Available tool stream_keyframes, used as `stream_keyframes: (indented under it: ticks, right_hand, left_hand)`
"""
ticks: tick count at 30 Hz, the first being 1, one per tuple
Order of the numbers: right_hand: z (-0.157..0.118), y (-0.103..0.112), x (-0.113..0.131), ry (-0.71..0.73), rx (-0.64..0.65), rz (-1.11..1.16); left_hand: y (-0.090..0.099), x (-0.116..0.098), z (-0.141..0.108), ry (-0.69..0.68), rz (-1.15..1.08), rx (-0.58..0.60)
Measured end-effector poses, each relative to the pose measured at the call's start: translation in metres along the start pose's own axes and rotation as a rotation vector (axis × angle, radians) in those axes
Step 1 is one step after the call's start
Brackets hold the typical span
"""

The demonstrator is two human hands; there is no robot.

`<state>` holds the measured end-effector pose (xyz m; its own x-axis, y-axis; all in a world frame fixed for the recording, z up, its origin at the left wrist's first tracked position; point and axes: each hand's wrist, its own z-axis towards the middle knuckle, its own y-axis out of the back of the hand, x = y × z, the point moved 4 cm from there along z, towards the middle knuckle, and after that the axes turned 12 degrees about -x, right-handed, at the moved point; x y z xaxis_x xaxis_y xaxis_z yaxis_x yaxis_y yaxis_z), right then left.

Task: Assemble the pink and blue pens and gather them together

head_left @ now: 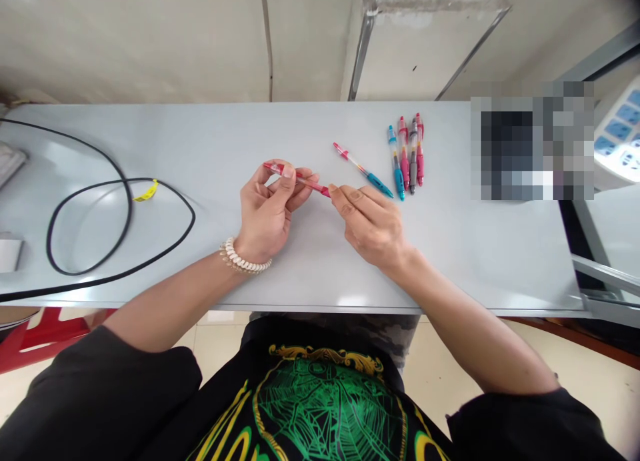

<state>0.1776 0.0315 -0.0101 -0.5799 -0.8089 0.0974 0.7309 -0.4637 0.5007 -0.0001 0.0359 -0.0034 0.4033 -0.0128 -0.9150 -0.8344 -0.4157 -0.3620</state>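
Observation:
Between my two hands, above the table, is a red pen (307,182) with a clear barrel, slanting down to the right. My left hand (270,211) is closed on its clip end, thumb on top. My right hand (370,222) has its fingers wrapped round the other end, so the tip is hidden. Just beyond my right hand lies a pen (357,163) with a red clip end and a blue grip. To its right several pens lie side by side: a blue pen (396,162), a red pen (404,153), a grey pen (413,155) and another red pen (420,149).
On the left of the pale table (210,131) a black cable (125,227) lies in a loop with a yellow tag (147,191). A blurred-out dark object (507,147) stands at the right end. A wall (175,41) runs behind the table.

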Motion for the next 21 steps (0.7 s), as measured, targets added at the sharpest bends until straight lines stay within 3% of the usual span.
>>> stream_keyframes:
  ticks: [3, 7, 10, 14, 19, 21]
  right_hand:
    - [0.002, 0.001, 0.003, 0.050, -0.014, -0.033]
    - [0.010, 0.005, 0.004, 0.035, -0.141, 0.062]
    - [0.016, 0.007, 0.001, -0.141, -0.212, 0.223]
    - [0.017, 0.004, -0.008, -0.563, -0.113, 0.426]
    - [0.021, 0.006, -0.013, -0.573, -0.145, 0.494]
    - [0.020, 0.005, -0.015, -0.647, -0.136, 0.531]
  left_hand:
    - [0.000, 0.001, 0.001, 0.025, -0.004, -0.018]
    - [0.001, -0.001, 0.002, 0.013, 0.018, -0.029]
    - [0.000, -0.006, 0.002, -0.042, 0.023, -0.026]
    - [0.000, -0.008, 0.001, -0.079, 0.018, -0.027]
    - [0.000, -0.004, 0.004, -0.074, 0.007, -0.021]
    - [0.001, -0.004, 0.005, -0.077, 0.002, -0.019]
